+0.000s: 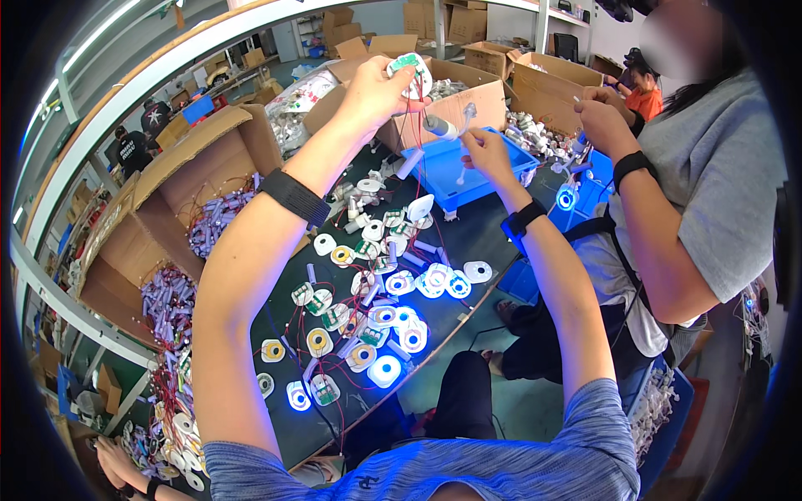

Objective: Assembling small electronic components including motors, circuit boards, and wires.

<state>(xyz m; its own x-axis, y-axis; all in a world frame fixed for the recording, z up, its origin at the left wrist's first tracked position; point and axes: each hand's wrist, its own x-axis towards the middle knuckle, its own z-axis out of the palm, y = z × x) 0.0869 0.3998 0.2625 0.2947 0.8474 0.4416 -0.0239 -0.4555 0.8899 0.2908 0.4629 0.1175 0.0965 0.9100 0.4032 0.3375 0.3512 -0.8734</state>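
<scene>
Raised over the table, my left hand is closed on a white disc with a green circuit board. Red wires run down from the disc, and a pale purple cylinder hangs below. A grey-and-white cylinder is beside the wires, between my hands. My right hand is in a pinch above a blue tray; what its fingertips hold is too small to make out. A clear plastic piece shows just above those fingertips. Under my arms lie several wired white discs, some glowing blue.
To the left, a cardboard box holds many purple cylinders with wires. More boxes stand at the back, near a heap of white parts. At right, a co-worker's hands work close by. The dark table's edge runs diagonally before me.
</scene>
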